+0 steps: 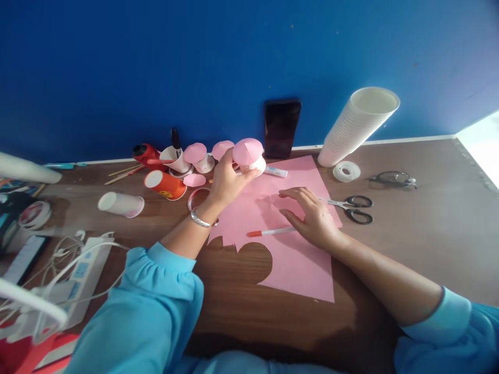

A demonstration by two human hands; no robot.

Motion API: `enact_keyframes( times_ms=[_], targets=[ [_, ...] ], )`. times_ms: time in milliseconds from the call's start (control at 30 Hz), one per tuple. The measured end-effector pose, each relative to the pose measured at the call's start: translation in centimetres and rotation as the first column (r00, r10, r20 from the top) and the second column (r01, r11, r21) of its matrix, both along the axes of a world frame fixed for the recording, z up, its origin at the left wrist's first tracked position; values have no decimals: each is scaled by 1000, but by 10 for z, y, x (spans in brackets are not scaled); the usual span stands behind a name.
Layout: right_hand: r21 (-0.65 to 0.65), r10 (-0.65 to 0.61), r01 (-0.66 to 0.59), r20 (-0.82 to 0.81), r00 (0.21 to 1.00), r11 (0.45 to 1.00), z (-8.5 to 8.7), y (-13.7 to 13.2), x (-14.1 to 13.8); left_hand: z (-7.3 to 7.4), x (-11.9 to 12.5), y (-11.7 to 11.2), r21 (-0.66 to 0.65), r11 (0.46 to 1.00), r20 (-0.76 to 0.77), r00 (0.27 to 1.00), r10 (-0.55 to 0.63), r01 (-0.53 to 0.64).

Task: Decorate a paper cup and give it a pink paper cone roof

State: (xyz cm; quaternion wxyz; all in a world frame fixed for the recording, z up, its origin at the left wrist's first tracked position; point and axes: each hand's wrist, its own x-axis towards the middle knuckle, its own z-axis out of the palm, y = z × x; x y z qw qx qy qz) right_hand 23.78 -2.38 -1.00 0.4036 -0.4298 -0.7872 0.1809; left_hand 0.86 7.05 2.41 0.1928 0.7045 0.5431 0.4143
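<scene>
My left hand [229, 179] is closed around a small paper cup topped by a pink paper cone [248, 151], held at the far side of the desk. Two similar pink-topped cups stand just left of it, one a pink-capped cup [203, 162], the other partly behind my hand. My right hand [310, 215] hovers or rests over a pink paper sheet [304, 270], fingers stretched out and nothing in them. Under that hand's edge lies a pen with an orange cap [268, 232]. Scissors with black handles [353, 206] lie beside its wrist, blades partly on the sheet.
A tall stack of white cups [358, 124] leans near the wall, beside a tape roll [346, 171] and eyeglasses [393, 179]. A phone [281, 130] rests against the wall. Left are an orange cup [166, 185], a white cup [120, 204] and a power strip [88, 275] with cables.
</scene>
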Motion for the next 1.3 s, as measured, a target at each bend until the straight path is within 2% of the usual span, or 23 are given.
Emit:
enact_keyframes(
  times_ms=[167,267,433,600,700,833,1067,1300],
  targets=[
    [32,-20,19,29,999,999,0,3,4,-22,3,9,-78,993,41,995,93,-89],
    [24,-1,0,32,1000,1000,0,3,3,-30,4,15,-81,990,18,993,117,-115],
    [18,40,-41,46,998,999,1,0,2,-30,9,20,4,988,-140,978,154,-155],
    [-5,74,-74,57,996,997,-1,-1,3,-28,12,20,-36,983,-230,958,170,-183],
    [-24,92,-90,62,994,996,-3,-1,3,-30,9,22,-5,976,-245,946,210,-217],
    [-50,116,-112,69,991,992,-3,-1,3,-35,6,26,16,981,-240,952,189,-191],
    [-81,131,-125,73,989,989,-2,-2,4,-41,2,28,-36,989,-241,962,131,-144],
    [-58,117,-112,81,990,992,-2,-3,3,-34,-4,20,-74,997,-137,991,8,-19]
  ],
)
